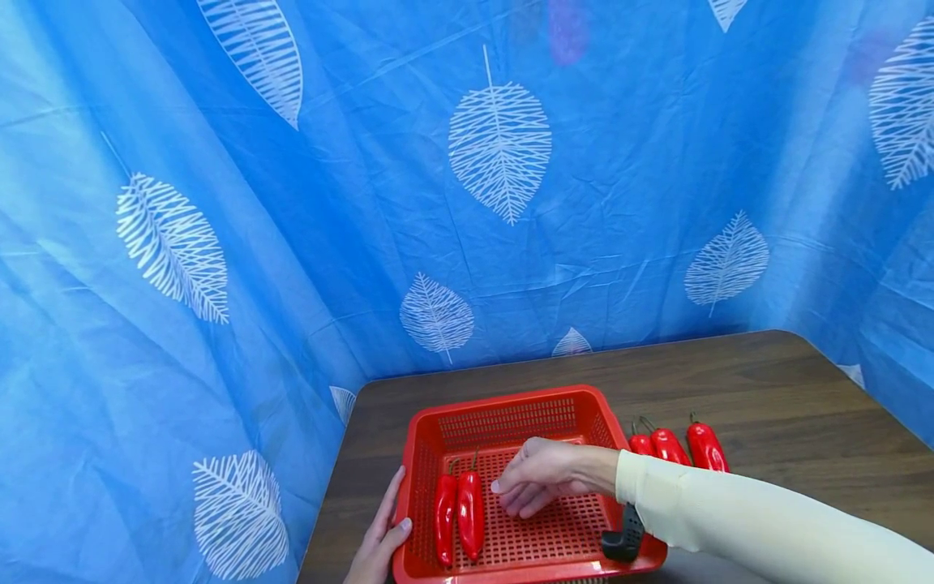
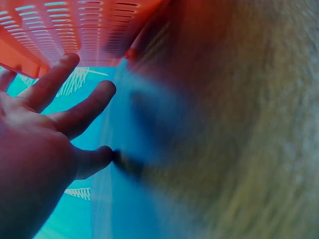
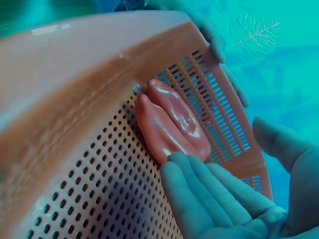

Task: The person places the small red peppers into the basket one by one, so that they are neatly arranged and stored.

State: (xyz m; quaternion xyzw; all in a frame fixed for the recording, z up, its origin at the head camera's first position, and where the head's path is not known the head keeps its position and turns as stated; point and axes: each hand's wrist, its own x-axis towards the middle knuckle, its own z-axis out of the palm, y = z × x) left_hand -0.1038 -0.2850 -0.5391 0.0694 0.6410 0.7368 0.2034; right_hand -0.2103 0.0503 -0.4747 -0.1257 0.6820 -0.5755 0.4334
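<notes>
Head view, blue cloth (image 1: pixel 350 203): hangs behind and beside the table, printed with white leaves.
Table (image 1: pixel 730 373): wood-grained brown, carrying the basket and loose peppers.
Red basket (image 1: pixel 547 535): rectangular, slotted walls, perforated floor, near the table's left side.
Pale sleeve (image 1: pixel 759 507): crosses the basket's right rim and partly covers the loose peppers.
Right hand (image 1: pixel 536 478): inside the basket, grasping nothing, fingers loosely extended toward the peppers there; whether the fingertips touch one, I cannot tell.
Left hand (image 1: pixel 381 535): against the basket's left outer wall, fingers spread and unclenched in the left wrist view.
Basket peppers (image 1: pixel 470 513): two, red and glossy, side by side at the left end, stems toward the far wall.
Table peppers (image 1: pixel 706 446): three, lying right of the basket.
Black device (image 1: pixel 623 542): under the right wrist, over the basket's near right corner.
</notes>
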